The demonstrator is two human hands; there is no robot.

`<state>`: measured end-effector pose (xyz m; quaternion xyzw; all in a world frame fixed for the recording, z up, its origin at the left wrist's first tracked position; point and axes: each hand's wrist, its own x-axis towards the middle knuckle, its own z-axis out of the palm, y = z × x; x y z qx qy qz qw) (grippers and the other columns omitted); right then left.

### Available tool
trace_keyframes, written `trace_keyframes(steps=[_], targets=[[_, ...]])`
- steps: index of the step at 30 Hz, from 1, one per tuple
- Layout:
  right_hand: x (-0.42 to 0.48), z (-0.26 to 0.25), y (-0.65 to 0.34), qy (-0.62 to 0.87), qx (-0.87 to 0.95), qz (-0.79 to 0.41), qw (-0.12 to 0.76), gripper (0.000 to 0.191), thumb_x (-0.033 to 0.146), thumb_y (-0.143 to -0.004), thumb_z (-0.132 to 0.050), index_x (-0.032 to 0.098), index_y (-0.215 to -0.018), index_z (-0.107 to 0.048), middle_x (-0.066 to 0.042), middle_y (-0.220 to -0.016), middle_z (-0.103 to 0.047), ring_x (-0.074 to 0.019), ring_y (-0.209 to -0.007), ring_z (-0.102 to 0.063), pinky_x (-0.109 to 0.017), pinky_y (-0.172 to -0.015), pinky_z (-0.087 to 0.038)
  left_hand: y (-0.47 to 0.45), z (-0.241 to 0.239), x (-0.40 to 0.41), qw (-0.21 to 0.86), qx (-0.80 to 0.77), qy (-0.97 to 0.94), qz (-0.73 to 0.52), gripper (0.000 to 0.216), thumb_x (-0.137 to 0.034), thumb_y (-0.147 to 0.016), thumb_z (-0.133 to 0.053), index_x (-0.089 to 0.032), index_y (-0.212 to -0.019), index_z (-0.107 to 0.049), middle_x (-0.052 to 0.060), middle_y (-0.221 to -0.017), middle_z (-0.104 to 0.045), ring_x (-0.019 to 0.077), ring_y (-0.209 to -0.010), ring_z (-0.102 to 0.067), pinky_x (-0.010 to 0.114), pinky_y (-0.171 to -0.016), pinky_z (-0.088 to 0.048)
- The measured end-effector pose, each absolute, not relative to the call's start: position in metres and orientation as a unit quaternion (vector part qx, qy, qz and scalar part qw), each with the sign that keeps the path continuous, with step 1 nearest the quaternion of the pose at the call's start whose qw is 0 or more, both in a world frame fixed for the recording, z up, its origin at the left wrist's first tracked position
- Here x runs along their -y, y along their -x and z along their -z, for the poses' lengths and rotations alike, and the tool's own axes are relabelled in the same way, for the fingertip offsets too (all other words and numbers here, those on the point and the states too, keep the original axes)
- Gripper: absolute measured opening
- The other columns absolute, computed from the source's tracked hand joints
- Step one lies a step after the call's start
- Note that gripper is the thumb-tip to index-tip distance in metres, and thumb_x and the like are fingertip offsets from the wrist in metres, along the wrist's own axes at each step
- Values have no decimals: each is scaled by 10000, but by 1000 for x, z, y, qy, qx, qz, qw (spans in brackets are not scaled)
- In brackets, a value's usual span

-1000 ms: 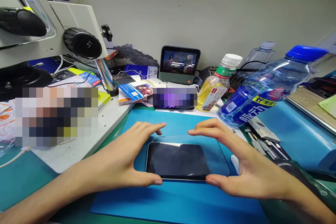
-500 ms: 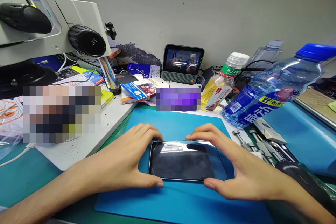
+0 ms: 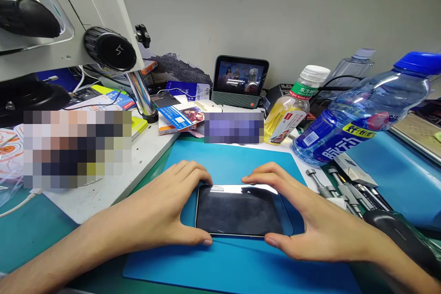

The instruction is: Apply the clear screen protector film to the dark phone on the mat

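Observation:
A dark phone [image 3: 237, 211] lies screen up on a blue mat [image 3: 223, 266]. A clear film [image 3: 288, 221] lies over it and sticks out a little past the phone's right side. My left hand [image 3: 161, 211] grips the left end, thumb at the near corner and fingers at the far corner. My right hand [image 3: 317, 225] grips the right end of the film the same way, thumb near and fingers curled over the far edge. Both hands are closed on the edges.
A white microscope [image 3: 69, 23] hangs over the left. Behind the mat stand a small screen device [image 3: 240, 80], a yellow-liquid bottle [image 3: 292, 110] and a tilted blue-labelled water bottle [image 3: 358, 119]. Metal screwdrivers [image 3: 330, 188] and a black object [image 3: 396, 234] lie at the right.
The clear film, which jutted well past the phone's right side, has slid left and now nearly matches the phone. Both hands have drawn closer together around it.

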<state>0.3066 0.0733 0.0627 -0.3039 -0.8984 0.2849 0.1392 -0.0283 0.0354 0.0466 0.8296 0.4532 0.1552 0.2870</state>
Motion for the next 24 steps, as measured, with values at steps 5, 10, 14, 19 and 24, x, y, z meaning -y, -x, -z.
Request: trace_keyframes(steps=[5,10,14,19,24], targets=[[-74,-62,-308,296,904,-282,126,847,252,-839,-851,381,-1606,-514,-70,-1531,-621,-278,-1375,-700,-371,-1128,-612,26,-50,-36,283,-455,-832,-140,710,-510,-772,-1039,-241,-1309,-660,111,-1390,-684,401,-1314,-642,521,-1086,-554],[-73,-63,-306,311,901,-284,104,824,288,-850,-845,368,-1610,-536,-81,-1536,-627,-299,-1355,-715,-394,-1101,-632,25,-51,-37,283,-452,-833,-150,676,-501,-765,-1043,-257,-1277,-677,94,-1360,-702,387,-1290,-657,500,-1069,-568],[-74,-65,-304,310,906,-272,97,802,309,-867,-835,371,-1607,-533,-91,-1521,-637,-316,-1329,-732,-421,-1074,-652,26,-49,-37,278,-449,-835,-156,716,-517,-755,-1056,-250,-1297,-672,103,-1380,-701,393,-1301,-652,516,-1082,-566],[-73,-67,-303,318,909,-257,81,763,356,-892,-841,391,-1589,-531,-82,-1516,-635,-313,-1288,-752,-420,-1022,-680,28,-45,-37,277,-446,-835,-162,745,-559,-752,-1058,-252,-1307,-668,98,-1384,-695,392,-1309,-644,512,-1083,-563],[-73,-66,-303,324,909,-253,75,766,385,-897,-853,427,-1587,-522,-61,-1499,-644,-305,-1251,-767,-416,-996,-689,30,-43,-38,272,-439,-842,-155,764,-611,-779,-1032,-245,-1332,-653,103,-1394,-687,384,-1307,-640,507,-1091,-553]])
